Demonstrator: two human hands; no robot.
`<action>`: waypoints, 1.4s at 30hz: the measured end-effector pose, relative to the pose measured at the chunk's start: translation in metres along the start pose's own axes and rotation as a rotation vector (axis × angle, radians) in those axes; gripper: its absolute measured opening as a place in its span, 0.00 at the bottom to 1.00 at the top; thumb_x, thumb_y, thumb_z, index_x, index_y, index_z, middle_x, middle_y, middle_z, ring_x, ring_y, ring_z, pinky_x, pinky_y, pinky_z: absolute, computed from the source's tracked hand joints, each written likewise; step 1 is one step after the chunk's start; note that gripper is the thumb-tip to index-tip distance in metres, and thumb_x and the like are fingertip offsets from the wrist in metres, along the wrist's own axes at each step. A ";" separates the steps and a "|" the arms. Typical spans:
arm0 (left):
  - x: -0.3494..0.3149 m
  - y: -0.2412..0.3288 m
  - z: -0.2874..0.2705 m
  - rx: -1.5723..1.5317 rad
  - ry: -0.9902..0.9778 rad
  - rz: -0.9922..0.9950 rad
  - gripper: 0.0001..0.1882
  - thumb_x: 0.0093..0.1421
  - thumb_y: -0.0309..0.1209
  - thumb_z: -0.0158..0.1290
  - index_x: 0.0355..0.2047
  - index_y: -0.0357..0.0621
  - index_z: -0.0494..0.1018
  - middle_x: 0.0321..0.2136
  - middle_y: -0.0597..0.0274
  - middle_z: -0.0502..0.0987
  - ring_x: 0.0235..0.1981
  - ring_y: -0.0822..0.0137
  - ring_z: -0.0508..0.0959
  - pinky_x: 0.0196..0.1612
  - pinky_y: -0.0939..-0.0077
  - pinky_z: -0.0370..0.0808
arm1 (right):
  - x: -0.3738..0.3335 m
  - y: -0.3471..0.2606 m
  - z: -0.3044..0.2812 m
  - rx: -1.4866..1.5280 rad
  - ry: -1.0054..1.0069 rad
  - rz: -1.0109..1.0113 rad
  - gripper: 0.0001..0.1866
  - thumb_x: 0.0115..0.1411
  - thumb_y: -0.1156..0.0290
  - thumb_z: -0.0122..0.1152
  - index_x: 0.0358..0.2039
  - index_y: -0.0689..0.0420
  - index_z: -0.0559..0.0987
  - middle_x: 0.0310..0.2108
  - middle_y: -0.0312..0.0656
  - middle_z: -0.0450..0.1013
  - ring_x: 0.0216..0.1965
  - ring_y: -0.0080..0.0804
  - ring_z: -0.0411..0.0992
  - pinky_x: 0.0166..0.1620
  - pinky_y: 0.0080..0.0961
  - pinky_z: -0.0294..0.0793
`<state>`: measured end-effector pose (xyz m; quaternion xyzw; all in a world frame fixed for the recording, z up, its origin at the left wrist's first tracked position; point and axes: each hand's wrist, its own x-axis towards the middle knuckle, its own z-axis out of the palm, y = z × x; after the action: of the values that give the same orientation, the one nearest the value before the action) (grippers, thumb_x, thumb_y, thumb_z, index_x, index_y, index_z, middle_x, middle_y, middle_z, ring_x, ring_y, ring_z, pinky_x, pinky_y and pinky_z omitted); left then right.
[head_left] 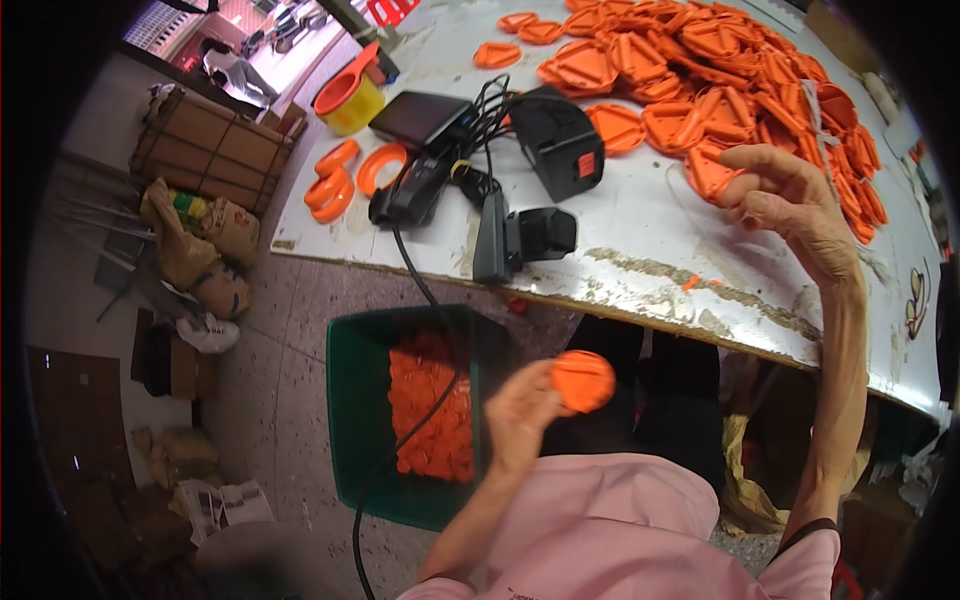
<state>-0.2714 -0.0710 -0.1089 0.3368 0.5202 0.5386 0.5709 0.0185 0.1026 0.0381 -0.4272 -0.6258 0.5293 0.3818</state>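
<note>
In my left hand (518,412), held over my lap beside the table edge, a round orange plastic disc (583,381) is pinched between thumb and fingers. My right hand (790,208) reaches over the table. Its fingers curl round the right edge of another orange plastic piece (708,174) at the near side of a large heap of similar pieces (735,60); the grip is partly hidden by the fingers. Below and left of the table stands a green bin (357,420), with many orange pieces (430,405) inside.
On the white table (640,225) lie a black device with cables (553,145), a flat black box (422,120), orange rings (333,185) and a yellow-and-orange cup (350,100). A black cable (412,262) hangs across the bin. Sacks (215,240) and cartons (205,150) stand at left.
</note>
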 end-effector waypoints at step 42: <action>0.017 0.083 0.103 0.363 -0.322 0.882 0.16 0.49 0.11 0.55 0.40 0.30 0.74 0.28 0.53 0.78 0.28 0.67 0.77 0.32 0.79 0.74 | 0.061 0.034 0.030 -1.200 0.375 -0.532 0.15 0.45 0.68 0.64 0.35 0.55 0.77 0.42 0.43 0.69 0.47 0.40 0.64 0.48 0.38 0.62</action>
<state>-0.1968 -0.0203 -0.0101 0.6972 0.3189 0.5706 0.2943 -0.0258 0.1519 0.0013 -0.4811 -0.8179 -0.1040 0.2979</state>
